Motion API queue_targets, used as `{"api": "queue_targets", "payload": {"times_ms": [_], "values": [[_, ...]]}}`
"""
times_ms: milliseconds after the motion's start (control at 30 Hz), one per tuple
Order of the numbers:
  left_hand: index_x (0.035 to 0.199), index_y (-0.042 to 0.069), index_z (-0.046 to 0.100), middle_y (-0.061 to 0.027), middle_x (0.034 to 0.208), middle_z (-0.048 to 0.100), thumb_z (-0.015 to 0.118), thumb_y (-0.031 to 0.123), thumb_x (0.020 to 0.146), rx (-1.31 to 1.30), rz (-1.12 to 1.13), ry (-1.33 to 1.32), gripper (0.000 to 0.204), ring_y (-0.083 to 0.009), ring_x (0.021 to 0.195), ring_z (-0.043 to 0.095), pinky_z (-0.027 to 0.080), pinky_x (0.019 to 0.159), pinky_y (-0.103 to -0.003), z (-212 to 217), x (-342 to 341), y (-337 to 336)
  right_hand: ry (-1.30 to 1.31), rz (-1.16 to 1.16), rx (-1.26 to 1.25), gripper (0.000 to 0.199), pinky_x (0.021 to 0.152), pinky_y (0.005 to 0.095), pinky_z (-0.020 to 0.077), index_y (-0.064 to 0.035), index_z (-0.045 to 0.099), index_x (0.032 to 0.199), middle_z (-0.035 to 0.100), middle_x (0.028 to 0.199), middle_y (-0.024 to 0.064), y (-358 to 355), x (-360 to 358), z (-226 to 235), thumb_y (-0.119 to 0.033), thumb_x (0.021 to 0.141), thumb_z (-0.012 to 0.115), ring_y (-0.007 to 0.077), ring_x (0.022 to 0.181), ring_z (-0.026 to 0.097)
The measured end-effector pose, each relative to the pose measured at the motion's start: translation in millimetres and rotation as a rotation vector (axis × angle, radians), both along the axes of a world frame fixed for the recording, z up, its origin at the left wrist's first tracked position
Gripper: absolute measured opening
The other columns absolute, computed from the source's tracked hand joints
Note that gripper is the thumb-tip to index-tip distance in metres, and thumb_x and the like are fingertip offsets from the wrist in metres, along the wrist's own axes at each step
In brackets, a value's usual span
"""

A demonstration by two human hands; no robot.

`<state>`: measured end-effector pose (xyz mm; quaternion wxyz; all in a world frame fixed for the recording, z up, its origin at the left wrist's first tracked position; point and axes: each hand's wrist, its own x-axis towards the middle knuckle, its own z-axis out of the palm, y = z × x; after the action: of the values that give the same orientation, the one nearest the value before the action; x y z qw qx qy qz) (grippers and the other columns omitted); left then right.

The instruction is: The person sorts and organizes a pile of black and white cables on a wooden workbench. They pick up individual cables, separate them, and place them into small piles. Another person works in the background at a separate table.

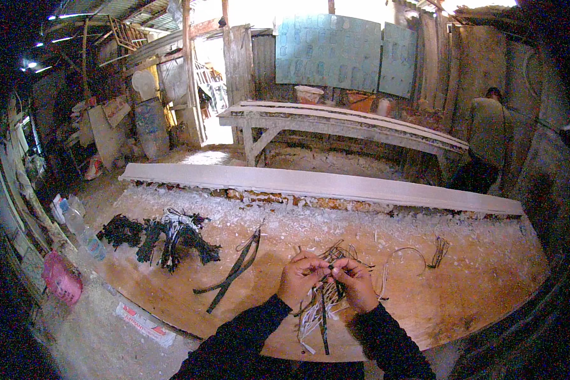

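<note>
Pinching a bundle of thin white and dark wires (323,294) at lower centre, left hand (299,280) and right hand (356,283) fingers closed tight, over the brown wooden surface (475,278).

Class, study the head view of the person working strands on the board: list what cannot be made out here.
- What the fingertips pinch: too small, hidden between left hand and right hand.
- Dark bundles: material blurred.
- Other person: turned away, in shadow.
- Picture's rim: dark at the fisheye edge.
</note>
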<state>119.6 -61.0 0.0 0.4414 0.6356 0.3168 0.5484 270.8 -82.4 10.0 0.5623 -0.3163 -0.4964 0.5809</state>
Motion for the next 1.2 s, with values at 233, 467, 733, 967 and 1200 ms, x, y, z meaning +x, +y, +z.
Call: {"api": "queue_targets", "payload": {"times_ms": [233, 467, 733, 967, 1200], "values": [[0.084, 0.002, 0.062, -0.0029, 0.085, 0.051, 0.060, 0.000, 0.077, 0.041, -0.022, -0.026, 0.008, -0.0113, 0.071, 0.057, 0.052, 0.054, -0.021, -2, 0, 2, -0.067, -0.015, -0.006, 0.005, 0.066, 0.0234, 0.0419, -0.0031, 0.055, 0.083, 0.057, 0.077, 0.0026, -1, 3, 0, -0.007, 0.080, 0.058, 0.0107, 0.070, 0.053], [0.080, 0.001, 0.057, -0.0045, 0.081, 0.052, 0.059, -0.001, 0.076, 0.023, 0.004, -0.038, 0.005, -0.0134, 0.071, 0.058, 0.050, 0.054, -0.024, -4, 3, 2, -0.041, -0.013, 0.028, 0.006, 0.066, 0.0233, 0.0422, -0.0031, 0.054, 0.083, 0.056, 0.077, 0.0020, -1, 0, 0, -0.006, 0.079, 0.058, 0.0108, 0.070, 0.053], [0.079, 0.002, 0.061, -0.0057, 0.077, 0.055, 0.062, -0.002, 0.072, 0.119, 0.131, 0.025, 0.008, -0.0151, 0.070, 0.056, 0.046, 0.062, -0.025, -4, 4, 0, -0.068, -0.009, 0.074, 0.007, 0.067, 0.0250, 0.0459, -0.0035, 0.054, 0.086, 0.057, 0.079, 0.0035, 0, 2, -2, -0.007, 0.081, 0.058, 0.0126, 0.070, 0.056], [0.082, 0.002, 0.062, -0.0052, 0.080, 0.057, 0.065, 0.004, 0.073, 0.055, 0.054, 0.039, 0.010, -0.0139, 0.071, 0.057, 0.048, 0.061, -0.025, -4, 1, -1, -0.089, -0.031, 0.071, 0.005, 0.065, 0.0233, 0.0442, -0.0028, 0.055, 0.081, 0.057, 0.076, 0.0029, 1, 4, -1, -0.006, 0.080, 0.058, 0.0109, 0.069, 0.054], [0.090, 0.000, 0.058, -0.0043, 0.081, 0.060, 0.063, 0.008, 0.077, -0.146, -0.243, -0.127, 0.016, -0.0116, 0.069, 0.060, 0.049, 0.057, -0.022, -10, -1, 9, -0.073, -0.018, 0.062, 0.004, 0.065, 0.0235, 0.0445, -0.0030, 0.054, 0.080, 0.057, 0.075, 0.0032, -1, 3, 2, -0.005, 0.080, 0.057, 0.0107, 0.067, 0.054]]}}
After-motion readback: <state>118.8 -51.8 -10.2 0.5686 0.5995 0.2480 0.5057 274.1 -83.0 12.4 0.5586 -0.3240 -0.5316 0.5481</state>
